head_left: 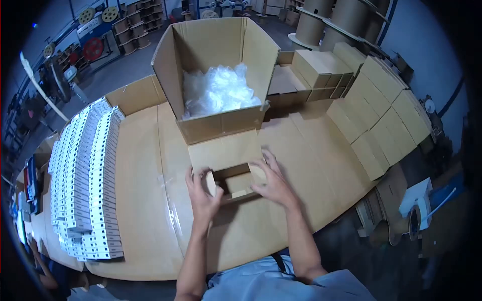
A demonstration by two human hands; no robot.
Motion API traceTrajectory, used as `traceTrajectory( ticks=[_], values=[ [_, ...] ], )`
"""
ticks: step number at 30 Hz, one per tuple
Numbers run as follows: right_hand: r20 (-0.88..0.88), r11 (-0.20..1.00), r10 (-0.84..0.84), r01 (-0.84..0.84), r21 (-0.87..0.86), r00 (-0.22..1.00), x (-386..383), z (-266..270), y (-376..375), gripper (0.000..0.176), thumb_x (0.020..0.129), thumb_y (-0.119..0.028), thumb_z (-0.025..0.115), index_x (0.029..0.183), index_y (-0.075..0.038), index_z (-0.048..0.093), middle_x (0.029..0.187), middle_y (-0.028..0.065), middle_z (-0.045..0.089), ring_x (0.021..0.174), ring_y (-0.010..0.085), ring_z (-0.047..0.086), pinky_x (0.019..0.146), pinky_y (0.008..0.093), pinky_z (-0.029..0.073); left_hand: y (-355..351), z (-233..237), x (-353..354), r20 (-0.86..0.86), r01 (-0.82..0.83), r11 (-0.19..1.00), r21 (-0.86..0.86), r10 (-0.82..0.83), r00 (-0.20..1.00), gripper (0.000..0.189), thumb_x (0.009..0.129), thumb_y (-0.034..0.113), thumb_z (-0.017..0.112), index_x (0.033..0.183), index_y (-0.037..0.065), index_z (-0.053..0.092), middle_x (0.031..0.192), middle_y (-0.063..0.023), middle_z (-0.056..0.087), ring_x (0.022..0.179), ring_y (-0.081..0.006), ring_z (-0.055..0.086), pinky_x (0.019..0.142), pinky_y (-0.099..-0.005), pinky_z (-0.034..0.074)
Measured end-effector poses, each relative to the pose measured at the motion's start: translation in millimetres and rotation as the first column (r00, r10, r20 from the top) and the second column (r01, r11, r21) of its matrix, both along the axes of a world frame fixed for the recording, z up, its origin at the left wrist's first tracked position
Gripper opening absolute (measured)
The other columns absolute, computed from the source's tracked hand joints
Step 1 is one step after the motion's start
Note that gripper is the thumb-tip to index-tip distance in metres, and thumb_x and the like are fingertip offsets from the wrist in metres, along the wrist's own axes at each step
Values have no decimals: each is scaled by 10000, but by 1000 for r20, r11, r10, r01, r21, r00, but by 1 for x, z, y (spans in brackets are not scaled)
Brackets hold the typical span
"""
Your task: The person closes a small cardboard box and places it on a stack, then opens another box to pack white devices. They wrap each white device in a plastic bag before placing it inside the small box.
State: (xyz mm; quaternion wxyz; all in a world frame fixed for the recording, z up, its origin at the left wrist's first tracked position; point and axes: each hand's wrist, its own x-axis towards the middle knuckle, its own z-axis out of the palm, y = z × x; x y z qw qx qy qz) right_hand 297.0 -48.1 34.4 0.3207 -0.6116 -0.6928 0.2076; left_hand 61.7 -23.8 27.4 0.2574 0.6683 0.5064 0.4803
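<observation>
A small open cardboard box (236, 183) sits in front of me, its lid raised on the far side and its inside bare. My left hand (202, 193) is closed round the box's left end, thumb at the near corner and fingers by the left flap. At the right end, my right hand (273, 179) grips the wall and right flap between thumb and fingers. Just behind the lid stands a large open carton (221, 128) holding crumpled clear plastic bags (221, 90).
Rows of small white boxes (85, 175) are stacked at the left of the cardboard-covered table (145, 200). Closed brown boxes (381, 110) are piled along the right and back right. Another person's arm (42, 266) shows at the lower left.
</observation>
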Motion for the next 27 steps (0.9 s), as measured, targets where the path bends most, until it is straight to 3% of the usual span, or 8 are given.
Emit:
traceTrajectory(
  ticks=[3, 6, 7, 10, 11, 14, 17, 27],
  values=[
    [-66, 994, -78, 72, -84, 995, -2, 14, 14, 617, 792, -127, 709, 1372, -31, 521, 1471, 239, 445, 1333, 433, 491, 1098, 430, 433, 18, -17, -3, 146, -19, 1000, -17, 21, 989, 569, 794, 1, 560, 1362, -8, 569, 1425, -195, 551, 1468, -338, 370, 1213, -443, 277],
    [-383, 1000, 12, -4, 19, 924, 21, -7, 31, 542, 831, -90, 648, 1356, -13, 536, 1349, 210, 568, 1270, 369, 559, 1067, 430, 456, 44, -39, -11, 446, -29, 1000, 5, 24, 895, 527, 888, 148, 407, 1329, -89, 571, 1384, -191, 584, 1397, -307, 461, 1191, -398, 310],
    [-519, 1000, 6, 1, 14, 855, 27, -14, 37, 462, 898, -111, 547, 1343, 12, 542, 1245, 193, 632, 1224, 299, 588, 1066, 399, 443, 52, -40, -9, 514, -34, 999, 34, 12, 858, 563, 906, 187, 363, 1333, -123, 559, 1384, -186, 588, 1386, -293, 473, 1186, -388, 315],
    [-613, 997, 16, 30, 65, 790, 47, -34, 52, 434, 949, -125, 429, 1338, 30, 545, 1256, 183, 626, 1196, 270, 590, 1065, 368, 429, 63, -41, -2, 623, 35, 999, 8, -33, 782, 580, 922, 198, 333, 1348, -127, 554, 1402, -191, 579, 1374, -288, 482, 1173, -389, 335],
    [-633, 997, 30, 23, 75, 774, 51, -41, 60, 456, 960, -133, 361, 1342, 35, 546, 1265, 190, 601, 1180, 304, 585, 1067, 354, 418, 69, -41, 2, 610, -24, 1000, 19, 7, 792, 576, 929, 208, 330, 1339, -118, 570, 1353, -187, 583, 1329, -290, 501, 1151, -393, 350],
    [-518, 982, 28, 75, 175, 855, 52, -51, 79, 453, 963, -130, 378, 1355, 24, 546, 1286, 200, 562, 1204, 337, 555, 1072, 376, 416, 87, -42, 14, 581, -211, 976, 50, 143, 801, 570, 950, 237, 324, 1311, -92, 618, 1206, -176, 595, 1192, -295, 557, 1086, -405, 395],
    [-381, 964, -9, 110, 244, 925, 45, -47, 92, 442, 972, -141, 400, 1358, 14, 550, 1291, 209, 536, 1227, 355, 523, 1079, 402, 409, 101, -34, 16, 361, -305, 949, 83, 257, 897, 561, 964, 261, 330, 1294, -53, 658, 1136, -165, 573, 1120, -298, 562, 1037, -401, 413],
    [-364, 968, -38, 125, 218, 931, 39, -38, 126, 457, 967, -126, 421, 1396, 14, 495, 1294, 201, 495, 1231, 360, 508, 1089, 426, 400, 133, -30, 19, 346, -377, 915, 147, 309, 886, 542, 981, 285, 355, 1309, -8, 672, 1050, -160, 573, 971, -273, 552, 899, -373, 444]
  ],
)
